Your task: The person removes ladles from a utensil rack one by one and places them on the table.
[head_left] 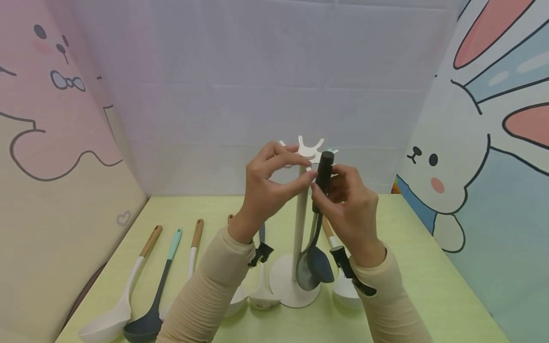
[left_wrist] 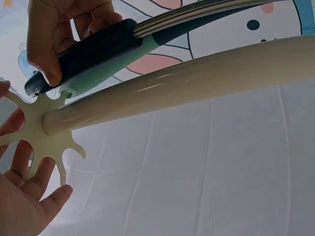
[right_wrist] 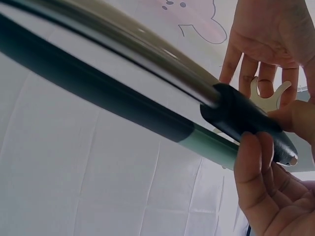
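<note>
A white utensil rack (head_left: 301, 214) with a round base and a star-shaped hook top (left_wrist: 42, 123) stands upright. My left hand (head_left: 274, 174) holds the hook top, fingers behind it and thumb at a hook. My right hand (head_left: 349, 195) pinches the black handle (head_left: 324, 174) of a metal-shafted ladle (head_left: 305, 274), its upper end close to the hooks; whether it sits on a hook I cannot tell. Just behind it, a dark utensil (head_left: 321, 267) with a mint handle (right_wrist: 211, 147) hangs down at the rack, partly hidden.
To the left on the green table (head_left: 411, 267) lie a white ladle (head_left: 111, 317) with a wooden handle and a dark ladle (head_left: 147, 321) with a mint handle. More white utensils lie around the rack's base, one white ladle (head_left: 346, 290) to its right, partly behind my arms.
</note>
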